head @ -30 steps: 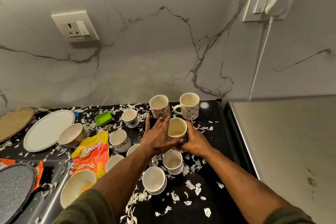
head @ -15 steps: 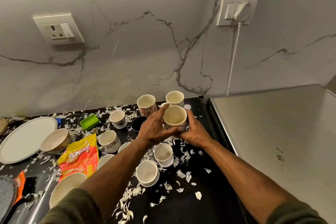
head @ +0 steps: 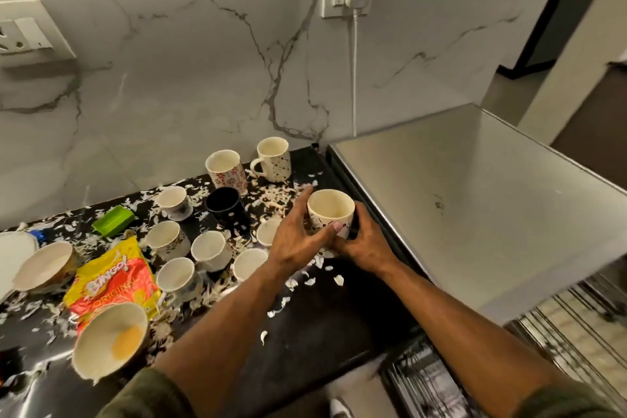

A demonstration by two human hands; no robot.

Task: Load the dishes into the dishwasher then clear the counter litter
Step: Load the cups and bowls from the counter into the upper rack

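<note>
While the dishwasher (head: 475,207) stands at the counter's (head: 322,322) right edge, a left hand (head: 295,237) and right hand (head: 364,243) clasp a cup (head: 330,212) beside it; rigid, breakable, likely slick, it seems best gripped round its wall.

- A cup (head: 330,212) is held between the left hand (head: 298,237) and right hand (head: 364,244), at the counter's (head: 322,316) right edge.
- Two mugs (head: 274,159) are set farther back, by the wall.
- A snack packet (head: 113,282) is laid to the left, behind a near bowl (head: 108,339).
</note>
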